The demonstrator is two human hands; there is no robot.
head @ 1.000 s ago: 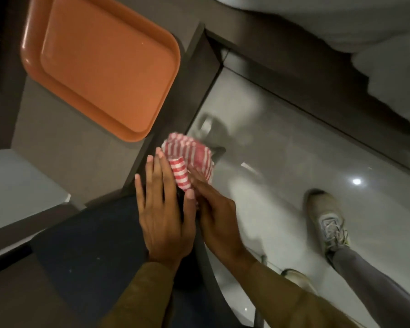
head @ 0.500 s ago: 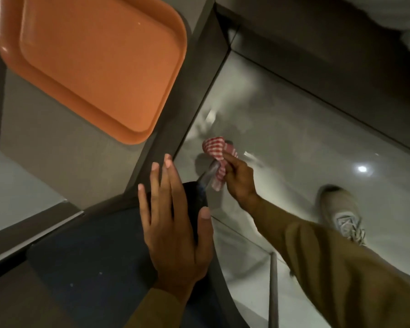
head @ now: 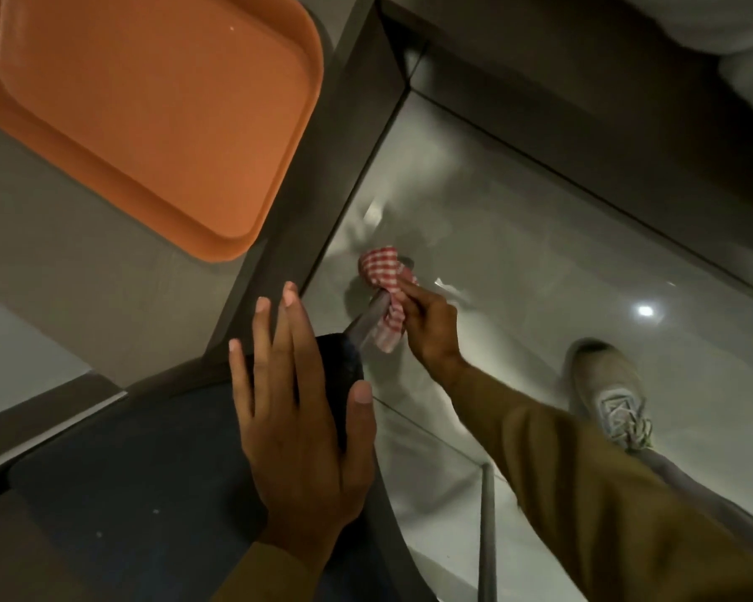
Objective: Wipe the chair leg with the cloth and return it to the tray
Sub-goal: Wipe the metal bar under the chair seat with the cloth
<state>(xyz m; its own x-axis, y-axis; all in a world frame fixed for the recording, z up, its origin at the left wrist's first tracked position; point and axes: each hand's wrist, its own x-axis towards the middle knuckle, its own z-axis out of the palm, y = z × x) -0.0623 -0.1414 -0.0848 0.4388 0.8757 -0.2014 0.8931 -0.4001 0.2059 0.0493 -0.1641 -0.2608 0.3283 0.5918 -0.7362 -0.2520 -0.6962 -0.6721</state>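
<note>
1. Your left hand (head: 298, 410) lies flat and open on the dark chair seat (head: 148, 480) — fingers spread, holding nothing.
2. Your right hand (head: 431, 328) reaches down past the seat's edge, fingers closed on the red-checked cloth (head: 385, 293).
3. The cloth is bunched around the metal chair leg (head: 368, 321), low near the glossy floor (head: 540, 262).
4. Farther off, the orange tray (head: 148, 102) sits on the table (head: 62, 262) — well apart from the cloth.

— What's the floor (head: 540, 236) like?
— Glossy grey tile, with a lamp's glare (head: 645, 310) on it.
— And the furniture?
— A pale table (head: 62, 262), dark-edged, and white bedding (head: 713, 19) top right.
</note>
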